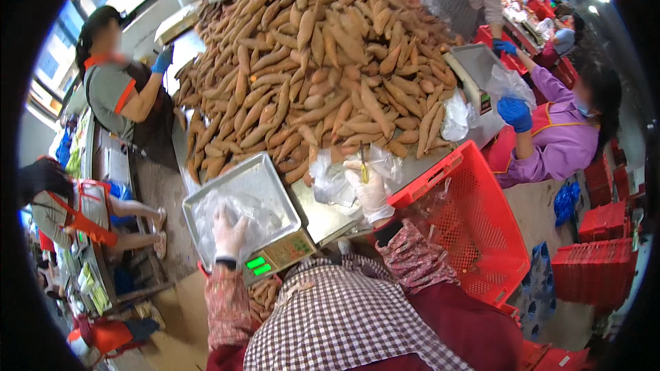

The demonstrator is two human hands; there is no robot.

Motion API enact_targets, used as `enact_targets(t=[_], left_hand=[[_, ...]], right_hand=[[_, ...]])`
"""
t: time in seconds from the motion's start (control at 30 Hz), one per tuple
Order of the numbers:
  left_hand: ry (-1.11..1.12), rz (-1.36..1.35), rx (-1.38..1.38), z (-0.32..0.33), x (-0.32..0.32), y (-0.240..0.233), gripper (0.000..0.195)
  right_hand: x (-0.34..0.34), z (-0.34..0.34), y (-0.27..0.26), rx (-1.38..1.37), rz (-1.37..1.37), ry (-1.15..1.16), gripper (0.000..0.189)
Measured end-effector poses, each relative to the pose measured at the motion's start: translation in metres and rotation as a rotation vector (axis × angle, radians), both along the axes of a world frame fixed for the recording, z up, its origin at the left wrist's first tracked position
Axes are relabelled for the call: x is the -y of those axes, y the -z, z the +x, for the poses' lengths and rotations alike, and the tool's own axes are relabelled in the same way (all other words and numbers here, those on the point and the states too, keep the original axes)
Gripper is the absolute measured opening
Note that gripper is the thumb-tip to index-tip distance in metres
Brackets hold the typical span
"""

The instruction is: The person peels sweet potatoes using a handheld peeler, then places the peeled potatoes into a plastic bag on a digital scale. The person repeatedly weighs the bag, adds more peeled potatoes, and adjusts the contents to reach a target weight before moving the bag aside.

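Note:
My left hand (pixel 229 233), in a white glove, lies with fingers spread on a heap of clear plastic bags (pixel 260 214). These bags rest in the metal tray (pixel 278 178) of a digital weighing scale (pixel 286 251) with a lit green display. My right hand (pixel 370 193), also gloved in white, holds a small yellow-handled tool (pixel 364 171) with a dark narrow tip; its exact kind is unclear. More clear plastic bags (pixel 330 178) lie beside and behind that hand. Beyond both hands rises a large pile of sweet potatoes (pixel 309 77) on a metal table (pixel 415 171).
A red perforated plastic crate (pixel 469 216) leans tilted at my right. A co-worker in purple (pixel 557 129) handles a bag beside another scale (pixel 472 69). Another person (pixel 124 87) stands at the left of the pile. Stacked red crates (pixel 593 268) stand far right.

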State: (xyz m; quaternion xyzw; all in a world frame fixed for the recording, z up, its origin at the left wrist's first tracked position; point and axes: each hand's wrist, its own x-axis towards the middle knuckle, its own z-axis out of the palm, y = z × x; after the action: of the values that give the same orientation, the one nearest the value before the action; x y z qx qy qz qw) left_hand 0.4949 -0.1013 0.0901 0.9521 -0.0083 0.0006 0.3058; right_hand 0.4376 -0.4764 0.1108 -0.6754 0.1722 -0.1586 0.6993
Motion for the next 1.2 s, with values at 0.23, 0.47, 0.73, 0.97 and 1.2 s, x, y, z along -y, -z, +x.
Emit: enact_targets(t=[0.23,0.47,0.73,0.97,1.2], left_hand=[[-0.078,-0.593,-0.058,-0.013,0.001,-0.047,0.06],[-0.374,-0.894,0.143,-0.069,-0.007,-0.111,0.028],[-0.278,-0.908,0.288,-0.082,0.04,-0.146,0.028],[0.118,-1.085,-0.432,-0.07,0.1,-0.143,0.034],[-0.21,-1.408,-0.798,-0.027,0.157,-0.081,0.037]], right_hand=[[0.046,-0.046,0.017,-0.255,0.122,0.003,0.021],[0.099,-0.009,0.041,-0.097,-0.274,0.256,0.015],[0.143,0.095,0.03,-0.355,-0.979,0.152,0.044],[0.053,0.026,0.001,-0.195,0.24,-0.06,0.015],[-0.035,-0.063,-0.033,-0.256,0.147,-0.67,0.03]])
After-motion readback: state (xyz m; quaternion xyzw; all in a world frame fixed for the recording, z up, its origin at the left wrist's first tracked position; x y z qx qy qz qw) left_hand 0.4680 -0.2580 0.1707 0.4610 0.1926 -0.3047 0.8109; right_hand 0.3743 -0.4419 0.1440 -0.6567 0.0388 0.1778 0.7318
